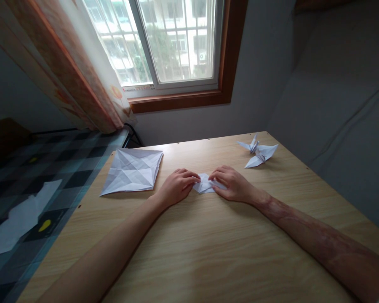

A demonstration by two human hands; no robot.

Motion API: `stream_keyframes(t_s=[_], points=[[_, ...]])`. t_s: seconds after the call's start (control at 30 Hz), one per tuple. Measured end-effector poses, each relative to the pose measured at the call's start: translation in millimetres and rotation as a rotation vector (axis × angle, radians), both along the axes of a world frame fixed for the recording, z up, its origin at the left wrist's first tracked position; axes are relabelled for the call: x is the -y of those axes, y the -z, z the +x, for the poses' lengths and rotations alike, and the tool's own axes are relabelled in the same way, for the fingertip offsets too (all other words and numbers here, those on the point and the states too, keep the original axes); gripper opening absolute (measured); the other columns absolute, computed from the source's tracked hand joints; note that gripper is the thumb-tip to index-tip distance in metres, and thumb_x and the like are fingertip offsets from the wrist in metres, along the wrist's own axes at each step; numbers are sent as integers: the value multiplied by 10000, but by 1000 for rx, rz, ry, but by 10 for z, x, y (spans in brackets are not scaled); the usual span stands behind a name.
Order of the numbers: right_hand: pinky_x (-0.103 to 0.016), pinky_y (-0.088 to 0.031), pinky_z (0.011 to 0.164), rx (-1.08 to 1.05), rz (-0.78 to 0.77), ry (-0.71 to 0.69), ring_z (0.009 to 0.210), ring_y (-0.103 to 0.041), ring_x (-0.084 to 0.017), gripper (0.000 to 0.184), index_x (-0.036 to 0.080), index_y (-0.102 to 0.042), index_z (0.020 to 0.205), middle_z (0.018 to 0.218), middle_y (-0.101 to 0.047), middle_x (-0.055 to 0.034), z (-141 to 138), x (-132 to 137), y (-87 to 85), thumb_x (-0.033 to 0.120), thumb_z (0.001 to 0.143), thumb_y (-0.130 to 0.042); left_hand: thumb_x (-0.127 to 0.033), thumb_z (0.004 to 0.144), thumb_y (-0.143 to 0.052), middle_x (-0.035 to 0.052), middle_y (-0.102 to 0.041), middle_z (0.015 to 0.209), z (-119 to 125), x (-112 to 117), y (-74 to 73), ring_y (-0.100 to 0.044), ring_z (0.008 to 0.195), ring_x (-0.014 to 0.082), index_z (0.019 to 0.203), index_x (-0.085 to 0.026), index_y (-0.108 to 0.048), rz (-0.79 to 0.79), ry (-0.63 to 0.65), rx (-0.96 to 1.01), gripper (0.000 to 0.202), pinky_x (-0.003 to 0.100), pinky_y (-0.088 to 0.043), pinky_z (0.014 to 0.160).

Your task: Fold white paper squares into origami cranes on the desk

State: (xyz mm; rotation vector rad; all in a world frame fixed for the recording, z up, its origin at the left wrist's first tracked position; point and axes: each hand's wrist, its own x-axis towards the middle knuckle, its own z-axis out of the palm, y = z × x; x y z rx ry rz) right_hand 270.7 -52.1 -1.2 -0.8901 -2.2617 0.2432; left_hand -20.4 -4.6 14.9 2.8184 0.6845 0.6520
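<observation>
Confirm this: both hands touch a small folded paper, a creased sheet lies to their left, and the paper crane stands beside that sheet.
Not so. The head view shows the paper crane far right on the table, away from the creased sheet. The left hand and right hand do touch the small folded paper.

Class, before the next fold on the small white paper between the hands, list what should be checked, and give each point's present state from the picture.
1. Left hand and right hand both touch the small paper, one from each side: ok.
2. The small paper lies on the table: ok.
3. Its edges line up: cannot tell, the hands cover part of it.
4. The creased sheet lies apart, to the left of the left hand: ok.
5. The paper crane stands apart, beyond the right hand: ok.
</observation>
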Motion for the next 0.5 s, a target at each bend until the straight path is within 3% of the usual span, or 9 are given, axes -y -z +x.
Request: stream_keyframes(t_s=[0.2,0.37,0.5], points=[[-502,-551,1085,55,-5,-33,1215,-693,-297,299,260,-724,1260,1369,-753,-103,-9,19,-42,204,968,-752,-352,956,-745,69,-812,1220,13,84,-46,-711,1021,264,1163,-283,-844,104,-29,-9,240,455,-553,994],[-504,-545,1076,45,-10,-13,1173,-709,-300,266,255,-733,1194,1304,-777,-94,-3,25,-30,209,936,-781,-467,971,-770,83,-780,1167,15,84,-38,-720,951,223,1171,-273,-848,107,-27,-4,290,393,-592,908],[-489,-548,1043,70,6,-21,1121,-700,-302,271,254,-733,1187,1227,-773,-93,-6,32,-41,228,924,-793,-359,996,-720,89,-796,1194,15,70,-19,-747,998,235,1227,-235,-819,98,5,9,281,390,-625,935]])
